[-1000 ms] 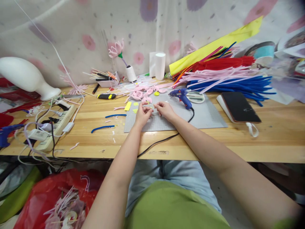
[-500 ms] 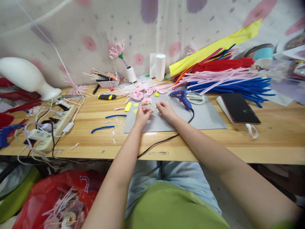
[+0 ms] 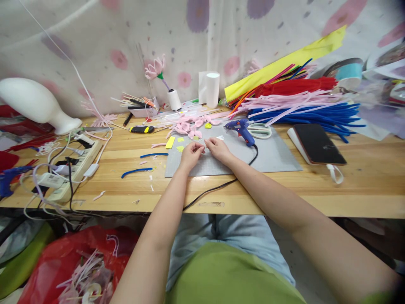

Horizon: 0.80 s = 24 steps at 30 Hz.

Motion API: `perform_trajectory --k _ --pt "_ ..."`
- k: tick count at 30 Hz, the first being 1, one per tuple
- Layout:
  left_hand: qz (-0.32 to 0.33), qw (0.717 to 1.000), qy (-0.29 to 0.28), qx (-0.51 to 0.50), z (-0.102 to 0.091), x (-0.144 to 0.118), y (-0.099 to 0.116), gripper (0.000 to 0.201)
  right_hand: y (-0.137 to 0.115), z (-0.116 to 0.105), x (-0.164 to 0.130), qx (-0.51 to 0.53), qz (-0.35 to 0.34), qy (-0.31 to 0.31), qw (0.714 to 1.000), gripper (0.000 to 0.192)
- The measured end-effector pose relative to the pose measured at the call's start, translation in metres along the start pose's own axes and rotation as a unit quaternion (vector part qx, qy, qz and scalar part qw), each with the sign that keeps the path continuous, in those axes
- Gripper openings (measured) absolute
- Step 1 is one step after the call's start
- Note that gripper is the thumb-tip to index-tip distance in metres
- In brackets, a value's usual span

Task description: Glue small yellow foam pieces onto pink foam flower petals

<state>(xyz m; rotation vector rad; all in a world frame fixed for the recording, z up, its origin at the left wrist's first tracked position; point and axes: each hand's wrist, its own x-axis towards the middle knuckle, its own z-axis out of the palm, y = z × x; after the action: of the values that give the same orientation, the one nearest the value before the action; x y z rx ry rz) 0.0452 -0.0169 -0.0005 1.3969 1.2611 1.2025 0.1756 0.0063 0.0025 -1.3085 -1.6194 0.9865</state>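
Observation:
Over the grey mat [image 3: 275,154], my left hand [image 3: 191,155] and my right hand [image 3: 219,150] are close together, fingertips almost meeting. Both are closed in a pinch, and whatever lies between the fingertips is too small to make out. Just beyond them are pink fuzzy petal shapes [image 3: 183,127] and a round yellow piece [image 3: 208,126]. Yellow scraps [image 3: 170,142] lie left of my left hand. A few short white strips [image 3: 220,137] rest behind my right hand. To its right is a blue glue gun [image 3: 241,130], beside white-handled scissors [image 3: 261,131].
Blue pipe cleaners [image 3: 303,118] and pink ones [image 3: 287,101] are heaped at the back right. A phone [image 3: 319,143] leans at the right. The glue gun's black cord [image 3: 209,193] crosses the front edge. A power strip [image 3: 77,169] and a utility knife [image 3: 141,129] lie left.
My hands have drawn closer together, and my left fingers have curled in more. The thin whitish piece seen between them earlier is now hidden. White strips now show behind my right hand.

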Motion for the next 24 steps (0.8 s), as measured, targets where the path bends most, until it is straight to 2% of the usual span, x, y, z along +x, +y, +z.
perform_trajectory --k 5,13,18,24 --pt "-0.004 1.000 -0.002 0.004 -0.0005 -0.0014 0.0018 0.015 -0.0016 -0.0038 0.0012 -0.030 0.004 -0.010 0.999 0.039" --pt "-0.005 1.000 0.007 0.015 -0.0007 -0.0018 0.0022 0.013 0.0016 -0.0052 0.0003 -0.020 -0.012 -0.027 0.999 0.022" --pt "-0.017 1.000 0.004 0.021 -0.0014 -0.0013 0.0007 0.013 -0.0013 -0.0059 0.0011 -0.061 0.000 -0.006 0.998 0.036" --pt "-0.005 1.000 0.006 0.017 -0.0020 -0.0005 -0.0013 0.014 -0.0018 -0.0070 0.0008 0.016 0.066 -0.051 0.996 0.055"
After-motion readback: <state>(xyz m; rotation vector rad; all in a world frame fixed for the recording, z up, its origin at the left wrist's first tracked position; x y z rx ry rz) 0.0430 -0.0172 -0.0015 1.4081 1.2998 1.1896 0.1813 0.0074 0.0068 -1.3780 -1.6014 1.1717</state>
